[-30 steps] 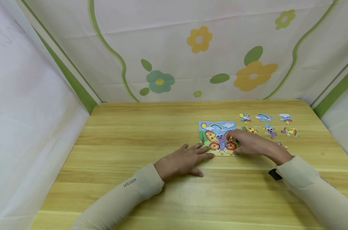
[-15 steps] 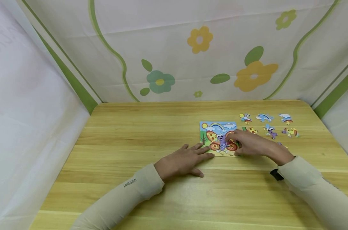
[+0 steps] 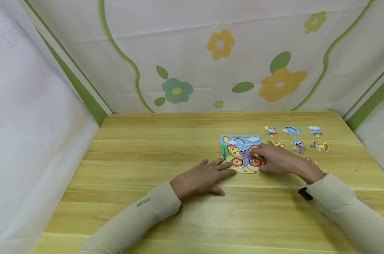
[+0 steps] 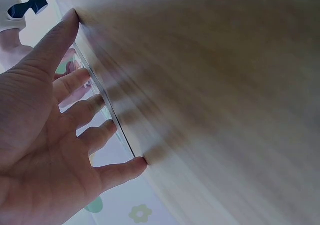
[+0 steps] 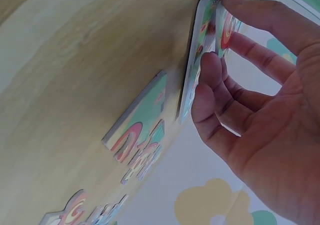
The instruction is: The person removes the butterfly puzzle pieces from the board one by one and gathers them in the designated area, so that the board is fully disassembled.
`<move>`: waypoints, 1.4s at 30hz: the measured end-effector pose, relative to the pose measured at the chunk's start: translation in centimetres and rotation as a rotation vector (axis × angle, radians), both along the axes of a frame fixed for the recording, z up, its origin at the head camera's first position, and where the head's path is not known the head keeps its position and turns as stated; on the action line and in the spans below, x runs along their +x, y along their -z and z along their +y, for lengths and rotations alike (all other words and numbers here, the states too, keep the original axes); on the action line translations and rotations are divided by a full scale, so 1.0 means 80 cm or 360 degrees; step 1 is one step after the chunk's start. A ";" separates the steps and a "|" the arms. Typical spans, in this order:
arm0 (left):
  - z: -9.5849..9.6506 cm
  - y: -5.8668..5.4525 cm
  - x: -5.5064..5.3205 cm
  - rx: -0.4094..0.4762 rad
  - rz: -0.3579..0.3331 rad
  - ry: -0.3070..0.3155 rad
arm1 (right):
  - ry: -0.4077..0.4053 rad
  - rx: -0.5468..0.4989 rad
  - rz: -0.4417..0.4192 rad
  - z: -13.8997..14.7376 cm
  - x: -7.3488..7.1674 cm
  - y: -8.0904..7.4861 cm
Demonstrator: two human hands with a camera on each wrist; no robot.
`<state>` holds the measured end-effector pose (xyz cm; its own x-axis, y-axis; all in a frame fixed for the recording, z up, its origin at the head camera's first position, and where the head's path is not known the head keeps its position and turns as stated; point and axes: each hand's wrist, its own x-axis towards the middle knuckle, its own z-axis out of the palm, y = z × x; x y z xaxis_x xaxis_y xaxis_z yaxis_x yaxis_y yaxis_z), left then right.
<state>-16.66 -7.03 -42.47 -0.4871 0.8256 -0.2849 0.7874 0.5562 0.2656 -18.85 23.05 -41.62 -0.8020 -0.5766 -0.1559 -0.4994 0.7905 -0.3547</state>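
Observation:
In the head view a square butterfly picture puzzle (image 3: 241, 140) lies on the table, right of the middle. My left hand (image 3: 199, 177) is spread flat, fingertips on the puzzle's near left corner and thumb on the table. Over the puzzle's right side, my right hand (image 3: 277, 158) bends down and hides that part. The right wrist view has a puzzle piece (image 5: 220, 30) with an orange curl, pinched between thumb and fingers just over the board. Its fit against the board cannot be made out.
Several loose puzzle pieces (image 3: 291, 130) lie in rows on the wooden table (image 3: 141, 148), right of the picture. My right wrist and hand partly cover a purple piece (image 3: 311, 160) and a spotted piece (image 3: 277, 143). A flowered cloth wall (image 3: 185, 53) stands behind the table.
The puzzle picture and my right fingers have shifted very slightly right since the earliest frame. My left hand stays in place, and the last half second looks nearly still.

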 end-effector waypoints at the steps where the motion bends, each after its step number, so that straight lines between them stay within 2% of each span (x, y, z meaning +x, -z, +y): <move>1: 0.000 0.000 0.000 -0.0001 0.0002 0.0002 | 0.0014 0.0003 0.0001 0.000 0.001 0.000; 6: 0.000 0.001 0.000 -0.0007 0.0019 0.0003 | 0.0109 -0.0001 0.0000 0.006 0.006 -0.005; 14: -0.001 0.004 0.001 -0.0013 0.0024 -0.0010 | 0.0180 0.0004 0.0106 0.034 0.021 -0.012; 20: 0.000 0.001 0.003 -0.0009 0.0019 -0.0007 | 0.0273 0.0057 0.0122 0.076 0.032 -0.017; 31: -0.003 0.000 0.004 -0.0030 0.0042 -0.0007 | 0.0393 0.0070 0.0171 0.168 0.046 -0.007; 42: -0.004 -0.001 0.004 -0.0008 0.0029 -0.0012 | 0.0486 0.0134 0.0074 0.216 0.048 -0.001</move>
